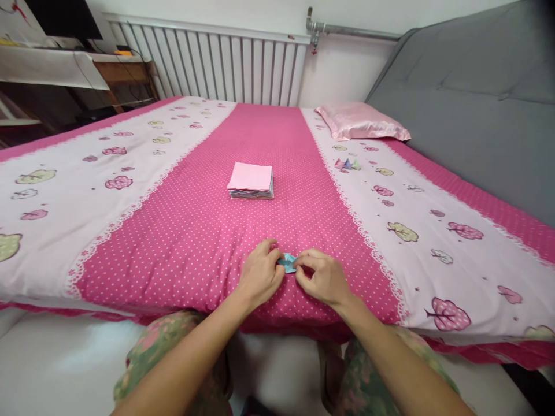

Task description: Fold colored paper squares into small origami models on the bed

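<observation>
A small piece of folded light-blue paper [288, 263] lies low over the pink dotted bedspread near the bed's front edge. My left hand [261, 270] pinches its left end, with the thumb and fingertips closed on it. At its right end, my right hand [321, 276] grips the paper between thumb and fingers. Parts of the paper are hidden behind my fingertips. Farther back, in the middle of the bed, sits a stack of square paper sheets [250, 177] with a pink one on top.
Several small folded paper pieces [347, 164] in pink, purple and green lie to the right. Behind them is a pink pillow [362, 121] beside the grey headboard [472, 98]. A white radiator [212, 60] runs along the wall. At far left a desk [52, 68] holds a monitor [65, 20].
</observation>
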`<state>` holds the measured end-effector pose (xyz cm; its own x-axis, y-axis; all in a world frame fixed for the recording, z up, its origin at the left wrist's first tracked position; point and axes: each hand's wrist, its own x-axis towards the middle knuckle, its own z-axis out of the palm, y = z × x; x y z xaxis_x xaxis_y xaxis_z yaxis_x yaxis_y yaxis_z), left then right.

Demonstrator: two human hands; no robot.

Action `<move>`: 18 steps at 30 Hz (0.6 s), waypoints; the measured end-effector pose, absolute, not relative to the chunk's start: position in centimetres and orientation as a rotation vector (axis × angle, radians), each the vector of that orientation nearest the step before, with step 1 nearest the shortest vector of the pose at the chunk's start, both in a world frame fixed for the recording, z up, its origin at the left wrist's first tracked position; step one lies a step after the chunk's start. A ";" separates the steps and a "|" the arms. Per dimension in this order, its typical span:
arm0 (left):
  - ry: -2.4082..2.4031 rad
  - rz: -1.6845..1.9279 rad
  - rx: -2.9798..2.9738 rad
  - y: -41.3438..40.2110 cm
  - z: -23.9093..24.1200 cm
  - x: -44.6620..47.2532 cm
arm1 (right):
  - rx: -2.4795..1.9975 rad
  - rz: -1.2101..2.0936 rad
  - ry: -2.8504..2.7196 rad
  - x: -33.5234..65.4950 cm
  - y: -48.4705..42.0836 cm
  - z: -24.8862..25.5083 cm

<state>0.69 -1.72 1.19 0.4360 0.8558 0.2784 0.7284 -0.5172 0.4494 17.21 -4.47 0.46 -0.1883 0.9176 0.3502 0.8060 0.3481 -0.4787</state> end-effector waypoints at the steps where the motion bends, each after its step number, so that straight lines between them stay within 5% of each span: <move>1: 1.353 0.696 2.452 -1.7 1.2 0.7 | -1.499 0.257 -2.036 17.2 -4.5 0.5; 18: 1.422 0.723 2.485 -1.9 0.1 1.3 | -1.467 0.426 -2.092 16.8 -4.3 0.5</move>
<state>1.30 -1.86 0.15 0.4214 0.8494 0.3178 0.7574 -0.5224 0.3918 16.83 -4.30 0.53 -0.2579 0.9330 0.2509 0.7606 0.3562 -0.5428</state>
